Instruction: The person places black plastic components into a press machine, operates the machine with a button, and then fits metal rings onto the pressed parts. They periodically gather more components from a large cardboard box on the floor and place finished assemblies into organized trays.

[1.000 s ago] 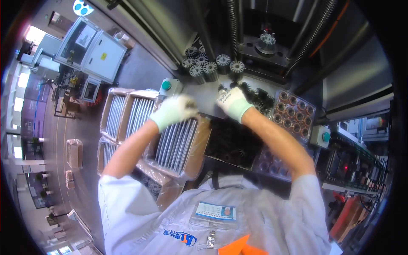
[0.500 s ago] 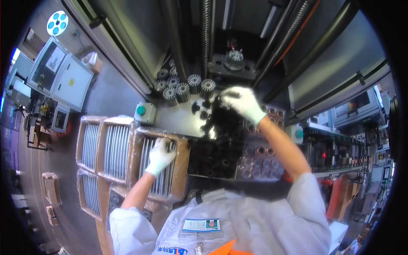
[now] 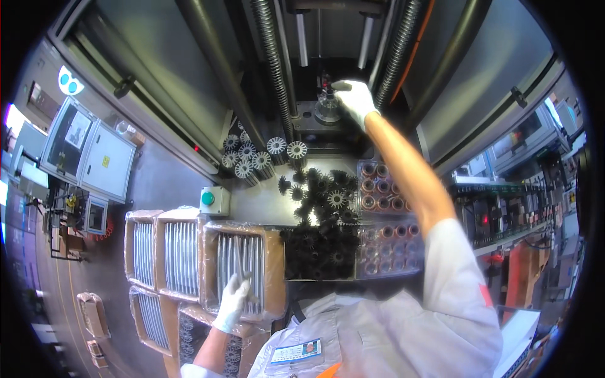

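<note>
My left hand [image 3: 232,305], in a white glove, is closed on the lower end of a slim metal shaft [image 3: 239,259]. The shaft is lifted at a slant over a cardboard box [image 3: 274,271] lined with plastic and filled with rows of similar shafts. Far forward, my gloved right hand [image 3: 356,99] reaches into the machine, fingers bent at the top of a round metal fixture [image 3: 327,112]. A small dark piece shows by the fingertips; its kind is unclear. Black toothed discs [image 3: 318,214] lie piled on the metal table between my arms.
Slotted metal cores [image 3: 261,162] stand in a cluster at the table's back left. Clear trays [image 3: 386,252] of copper-coloured rings lie right of the discs. A green button box [image 3: 215,200] sits at the left corner. Upright guide columns [image 3: 275,69] flank the fixture.
My right hand has moved from above the black discs forward to the fixture. The left hand has drawn back toward me, with a shaft now raised out of the row.
</note>
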`<act>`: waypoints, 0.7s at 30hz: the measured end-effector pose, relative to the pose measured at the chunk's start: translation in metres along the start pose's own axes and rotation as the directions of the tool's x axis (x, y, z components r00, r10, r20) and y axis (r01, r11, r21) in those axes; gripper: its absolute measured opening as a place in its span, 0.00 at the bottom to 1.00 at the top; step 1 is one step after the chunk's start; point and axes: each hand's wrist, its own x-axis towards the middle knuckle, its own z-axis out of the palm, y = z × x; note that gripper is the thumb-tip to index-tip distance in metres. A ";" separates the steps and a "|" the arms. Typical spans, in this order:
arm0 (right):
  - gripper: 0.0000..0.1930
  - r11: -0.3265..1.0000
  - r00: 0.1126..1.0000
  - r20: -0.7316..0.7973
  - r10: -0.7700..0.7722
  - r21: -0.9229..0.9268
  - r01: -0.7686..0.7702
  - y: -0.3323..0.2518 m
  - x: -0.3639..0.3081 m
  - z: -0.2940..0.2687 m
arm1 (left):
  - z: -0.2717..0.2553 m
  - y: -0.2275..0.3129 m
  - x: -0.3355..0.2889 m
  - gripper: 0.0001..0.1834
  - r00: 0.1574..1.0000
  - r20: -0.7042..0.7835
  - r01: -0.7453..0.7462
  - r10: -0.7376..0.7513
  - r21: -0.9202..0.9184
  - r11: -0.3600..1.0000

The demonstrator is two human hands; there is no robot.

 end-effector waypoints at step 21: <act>0.15 0.844 0.952 0.230 -0.204 -0.451 0.290 -0.010 -0.239 -0.168 | 0.321 0.340 0.257 0.14 0.514 0.116 -0.856 0.850 0.006 0.517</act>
